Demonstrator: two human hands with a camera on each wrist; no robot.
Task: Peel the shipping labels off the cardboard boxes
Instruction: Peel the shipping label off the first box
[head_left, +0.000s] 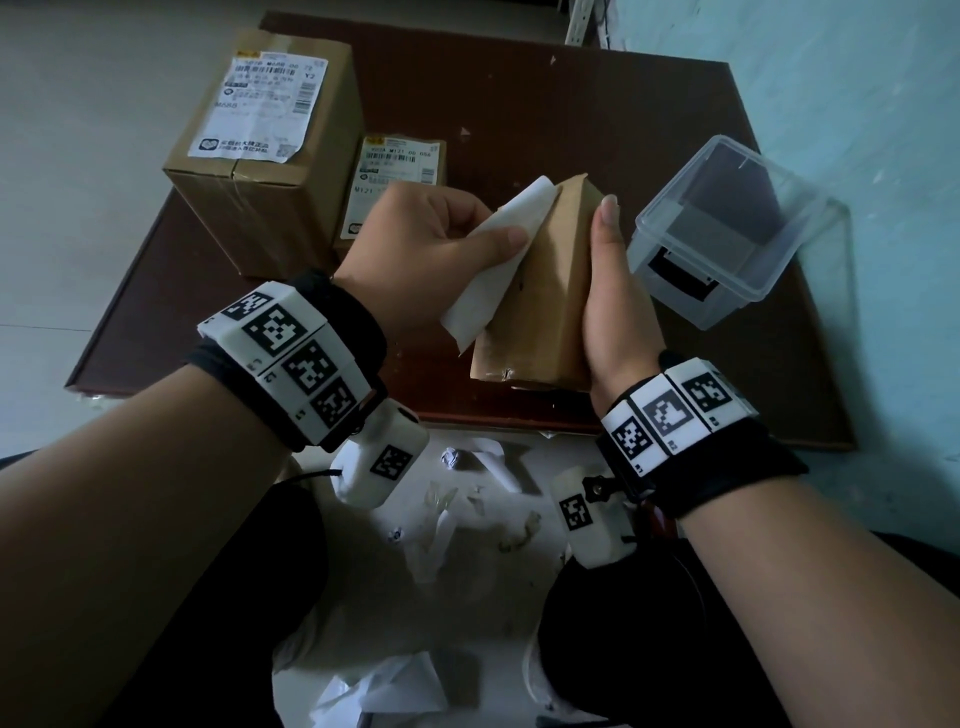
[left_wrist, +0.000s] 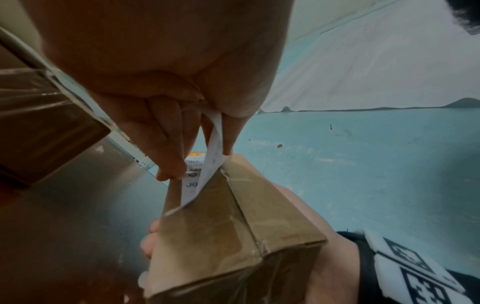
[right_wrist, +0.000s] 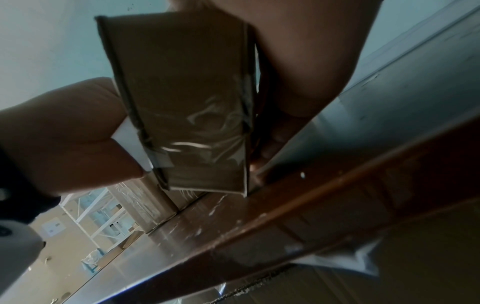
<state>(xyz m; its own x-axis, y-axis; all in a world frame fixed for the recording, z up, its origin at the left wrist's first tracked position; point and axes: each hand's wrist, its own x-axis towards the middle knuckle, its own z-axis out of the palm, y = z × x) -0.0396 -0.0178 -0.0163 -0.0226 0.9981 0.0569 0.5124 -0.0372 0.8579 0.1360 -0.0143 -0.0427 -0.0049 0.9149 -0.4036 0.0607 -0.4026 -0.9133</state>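
A small cardboard box (head_left: 545, 306) stands tilted on the dark wooden table (head_left: 571, 104), held above its near edge. My right hand (head_left: 608, 291) grips the box's right side, thumb up along it, fingers wrapped behind. My left hand (head_left: 441, 239) pinches a white shipping label (head_left: 498, 260) between thumb and fingers; the label is lifted off the box's left face and stays stuck along its upper edge. In the left wrist view the label (left_wrist: 213, 164) runs from my fingers down to the box (left_wrist: 228, 236). The right wrist view shows the box's taped end (right_wrist: 192, 115).
A large labelled cardboard box (head_left: 265, 150) stands at the table's back left, a smaller labelled box (head_left: 400, 176) beside it. A clear plastic container (head_left: 727, 228) sits at the right. Crumpled paper scraps (head_left: 467, 509) litter the floor below the near edge.
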